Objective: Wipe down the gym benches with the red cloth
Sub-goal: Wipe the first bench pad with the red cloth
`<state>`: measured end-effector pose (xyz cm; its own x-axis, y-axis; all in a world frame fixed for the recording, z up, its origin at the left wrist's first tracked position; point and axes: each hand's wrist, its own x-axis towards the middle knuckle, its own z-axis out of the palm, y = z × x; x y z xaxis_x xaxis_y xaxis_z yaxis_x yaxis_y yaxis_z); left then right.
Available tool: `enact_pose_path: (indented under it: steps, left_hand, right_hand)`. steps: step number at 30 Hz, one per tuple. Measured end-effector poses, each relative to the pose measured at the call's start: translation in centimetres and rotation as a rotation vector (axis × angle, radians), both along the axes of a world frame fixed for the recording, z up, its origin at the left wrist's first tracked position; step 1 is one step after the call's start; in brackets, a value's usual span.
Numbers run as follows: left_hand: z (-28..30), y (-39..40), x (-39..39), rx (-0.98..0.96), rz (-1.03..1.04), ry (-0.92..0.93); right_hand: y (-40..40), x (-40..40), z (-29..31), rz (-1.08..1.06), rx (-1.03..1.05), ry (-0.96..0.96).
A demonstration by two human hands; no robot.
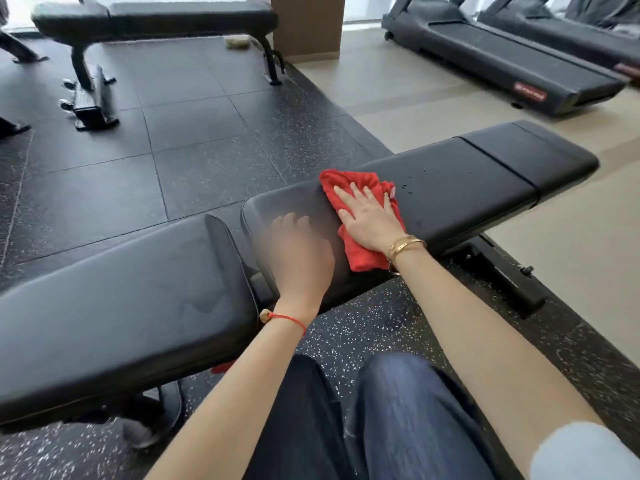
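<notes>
In the upper left of the frame a second black padded bench [156, 19] stands on the dark speckled rubber floor [194, 133], well apart from the near one. Across the lower left and middle runs the near desk [121, 292], a black padded gym bench with a seat pad at the left and a long back pad [467, 188] reaching toward the right of the frame, a narrow gap between the two pads.

Just right of that gap, the left hand [299, 254] is blurred over the near end of the back pad; its fingers look loosely curled and it grips nothing, though whether it touches the pad cannot be told. A red string bracelet [287, 320] circles that wrist.

Right beside it, the right hand [372, 220] lies flat with fingers spread, palm pressed down on the red cloth [356, 251]. The cloth is bunched and spread on top of the back pad at mid-frame, its near edge hanging over the pad's front side. Gold bangles [405, 245] sit on the right wrist. Small water drops [412, 187] dot the pad just right of the cloth.

In the upper right, on pale flooring, stand two treadmills [519, 60]. At the bottom centre, the person's dark trousers [398, 420] show.
</notes>
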<state>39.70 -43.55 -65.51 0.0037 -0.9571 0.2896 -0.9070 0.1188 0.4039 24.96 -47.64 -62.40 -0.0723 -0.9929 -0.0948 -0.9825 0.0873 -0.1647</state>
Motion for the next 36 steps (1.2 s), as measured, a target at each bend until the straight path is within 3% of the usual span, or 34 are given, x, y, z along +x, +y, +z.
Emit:
enact_pose_path:
  steps: [6,15,19,23,28,33,36]
  left_hand:
    - [-0.5,-0.2,0.2,-0.039,-0.002,0.065]
    - [-0.5,-0.5,0.0,-0.063,0.016,0.037]
    - [-0.6,-0.5,-0.4,-0.076,0.043,0.006]
    - [-0.4,-0.4,-0.6,-0.089,0.049,0.02]
    - [-0.3,-0.4,-0.4,-0.099,0.056,0.059]
    - [0.2,-0.1,-1.1,-0.059,0.085,0.036]
    - [0.7,-0.5,-2.1,-0.01,0.145,0.048]
  right_hand:
    - [3.1,-0.5,-0.9,0.124,-0.057,-0.039]
    - [-1.3,-6.6,-0.3,-0.072,-0.02,-0.017]
    - [-4.4,-4.2,0.0,0.105,-0.01,-0.002]
    - [-2.5,-2.6,-0.5,0.322,-0.031,-0.022]
    - [0.8,-6.5,-1.0,0.491,-0.083,-0.053]
    - [-2.7,-12.6,-0.8,0.354,-0.037,-0.045]
    - [-6.8,-11.7,-0.5,0.318,0.002,-0.047]
